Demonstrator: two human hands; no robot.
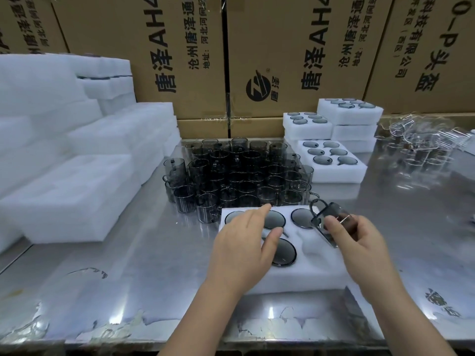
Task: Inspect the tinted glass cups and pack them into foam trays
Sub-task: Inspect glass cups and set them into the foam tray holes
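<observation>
A white foam tray (295, 276) lies on the steel table in front of me. Several of its round pockets hold dark tinted cups (284, 253), bases up. My left hand (241, 247) rests over the tray's left side with fingers spread and straight, touching the foam and cup bases. My right hand (359, 240) grips a tinted glass cup (327, 222) with a handle, tilted above the tray's right side. Behind the tray stands a dense cluster of loose tinted cups (239, 173).
Filled foam trays (334, 160) are stacked at the back right. Empty foam blocks (72, 176) pile up on the left. Clear glassware (421, 140) lies at the far right. Cardboard boxes (282, 60) wall off the back. The table's front edge (180, 343) is close.
</observation>
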